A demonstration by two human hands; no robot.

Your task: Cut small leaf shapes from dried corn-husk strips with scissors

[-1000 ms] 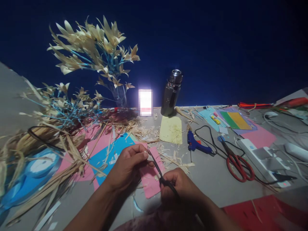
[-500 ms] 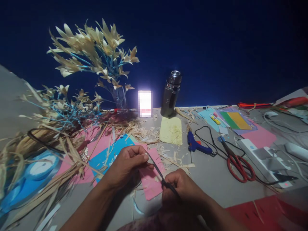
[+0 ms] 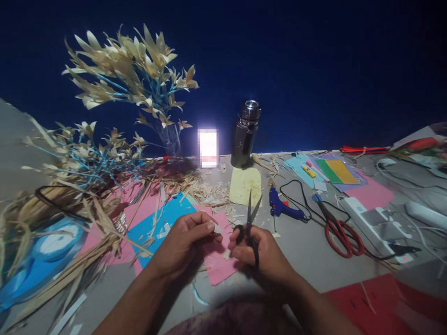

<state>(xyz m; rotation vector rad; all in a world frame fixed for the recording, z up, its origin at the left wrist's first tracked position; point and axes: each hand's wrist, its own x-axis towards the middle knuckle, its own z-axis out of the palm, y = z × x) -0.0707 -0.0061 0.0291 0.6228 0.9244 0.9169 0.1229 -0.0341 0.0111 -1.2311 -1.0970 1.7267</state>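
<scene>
Small black-handled scissors [image 3: 249,218] are held in my right hand [image 3: 263,253], its fingers around the handles. Their blades point up and away from me, slightly parted. To their left, my left hand [image 3: 190,239] is closed in a pinch on a small pale piece [image 3: 217,228], mostly covered by the fingers; its material is hard to make out. Beneath and between both hands lies a pink sheet [image 3: 220,272] with small pale scraps on it. A blue sheet [image 3: 146,228] is just beyond my left hand.
A dark flask [image 3: 244,139] stands at the back beside a bright light [image 3: 208,148]. Pale flowers [image 3: 139,70] and dried strips [image 3: 80,242] fill the left. On the right are a blue glue gun [image 3: 284,207], red-handled scissors [image 3: 344,237] and a white power strip [image 3: 377,228].
The small scissors have swung from lying across between my hands to pointing upward with blades parted. They have moved away from my left hand, which stays pinched.
</scene>
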